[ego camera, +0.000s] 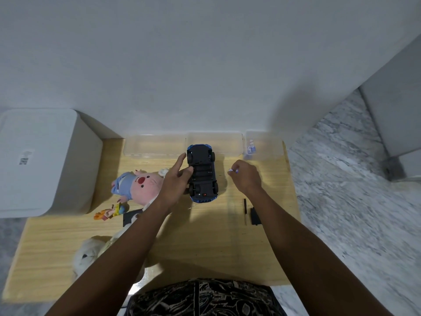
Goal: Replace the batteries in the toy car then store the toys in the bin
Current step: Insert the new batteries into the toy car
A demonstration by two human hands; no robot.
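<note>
Head view: blue plastic toy car (pixel 202 173) lying belly-up mid-table, battery bay uncovered. Left hand (pixel 174 182) steadying its side, thumb on the bay. Right hand (pixel 246 176) pinching a small battery (pixel 233 170). Best to match polarity, press in gently.

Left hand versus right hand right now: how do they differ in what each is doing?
The left hand rests on the upturned toy car, thumb at the open battery bay; the right hand is off the car, out to its right. The left hand's forefinger is stretched out; the right hand's fingers are curled, pinching a small battery. Both are over the wooden table.
</note>
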